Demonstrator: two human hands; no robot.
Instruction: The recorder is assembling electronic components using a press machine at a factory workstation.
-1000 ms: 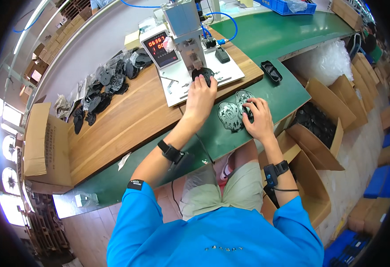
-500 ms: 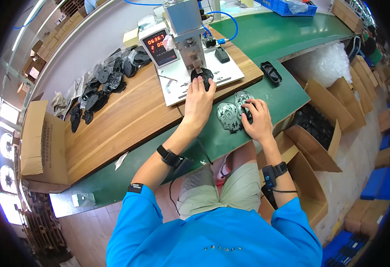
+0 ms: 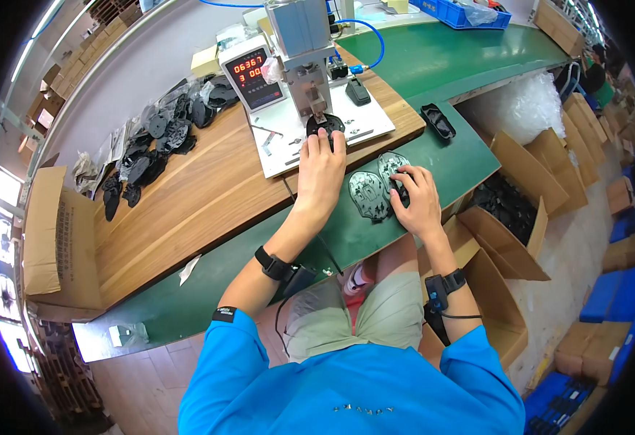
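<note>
My left hand (image 3: 319, 176) reaches to the bench press (image 3: 304, 81), its fingertips closed on the near edge of a rounded black plastic part (image 3: 332, 122). This part lies on the white base plate, directly under the press head. Over the green table, my right hand (image 3: 420, 204) curls its fingers and thumb around the right side of an oval shell (image 3: 388, 164) with a patterned inner face. A similar oval shell (image 3: 365, 191) lies beside it on the left. My right fingers hide part of the shell they hold.
A display box (image 3: 254, 76) with red digits stands left of the press. Black parts (image 3: 159, 138) and plastic bags lie piled on the wooden board. A black tray-like piece (image 3: 438, 122) sits to the right. Open cartons (image 3: 509, 246) stand below the table's right edge.
My left hand has drawn back slightly, so more of the black part shows under the press. The display's digits have changed. My right hand stays at the oval shell; the whole view has shifted slightly.
</note>
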